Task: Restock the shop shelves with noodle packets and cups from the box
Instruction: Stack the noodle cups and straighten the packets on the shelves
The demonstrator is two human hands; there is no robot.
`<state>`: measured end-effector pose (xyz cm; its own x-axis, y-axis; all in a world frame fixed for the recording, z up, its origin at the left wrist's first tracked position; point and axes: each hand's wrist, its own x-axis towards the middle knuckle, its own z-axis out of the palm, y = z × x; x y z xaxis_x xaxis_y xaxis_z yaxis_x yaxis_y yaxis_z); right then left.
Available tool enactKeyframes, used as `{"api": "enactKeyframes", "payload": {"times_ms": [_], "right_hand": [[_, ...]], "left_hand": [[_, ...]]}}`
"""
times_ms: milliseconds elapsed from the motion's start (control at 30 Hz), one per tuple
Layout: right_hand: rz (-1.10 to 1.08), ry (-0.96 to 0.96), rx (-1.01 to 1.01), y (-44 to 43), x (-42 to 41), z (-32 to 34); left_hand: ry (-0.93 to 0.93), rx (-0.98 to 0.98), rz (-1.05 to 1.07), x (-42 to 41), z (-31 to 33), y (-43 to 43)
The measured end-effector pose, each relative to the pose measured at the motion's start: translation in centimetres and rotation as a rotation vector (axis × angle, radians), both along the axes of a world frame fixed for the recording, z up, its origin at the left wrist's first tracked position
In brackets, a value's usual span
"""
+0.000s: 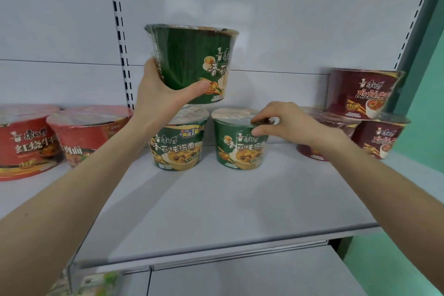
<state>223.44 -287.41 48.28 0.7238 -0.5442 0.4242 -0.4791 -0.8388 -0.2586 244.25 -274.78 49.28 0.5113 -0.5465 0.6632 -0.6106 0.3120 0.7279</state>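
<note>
My left hand (160,94) grips a green noodle cup (192,60) by its lower side and holds it in the air, upright, just above two more green cups on the white shelf (216,202). One of those, the left green cup (179,144), stands partly hidden behind my left wrist. My right hand (281,122) rests on the rim and lid of the right green cup (240,146), thumb on its side and fingers curled on top.
Two red noodle bowls (79,132) stand at the left of the shelf. Three dark maroon cups (365,94) are stacked at the right, by the shelf upright and a green wall (422,127). Packets (96,283) show dimly on the lower shelf, bottom left.
</note>
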Motion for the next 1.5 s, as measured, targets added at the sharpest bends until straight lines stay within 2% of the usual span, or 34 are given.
{"api": "enactKeyframes", "payload": {"times_ms": [100,233,433,767,1033,1233,1500], "right_hand": [[-0.012,0.009,-0.021,0.0,0.5,-0.3],[0.037,0.110,0.048,-0.7,-0.5,-0.6],[-0.052,0.112,-0.046,-1.0,0.4,-0.8],[-0.047,0.115,-0.070,-1.0,1.2,-1.0],[0.018,0.102,0.060,-1.5,0.5,-0.5],[0.054,0.125,0.040,-2.3,0.4,-0.5],[0.073,0.073,0.123,-2.9,0.1,-0.1]], "left_hand": [[-0.005,0.002,0.000,0.0,0.0,0.0],[-0.004,0.000,0.001,0.1,-0.1,0.1],[0.006,-0.001,-0.005,0.1,-0.3,0.1],[0.017,-0.004,-0.006,0.3,-0.5,-0.3],[0.014,-0.013,-0.007,0.3,-0.6,-0.4],[0.009,-0.015,0.004,0.2,-0.5,-0.1],[0.026,-0.019,0.010,0.3,-0.7,0.3]]}}
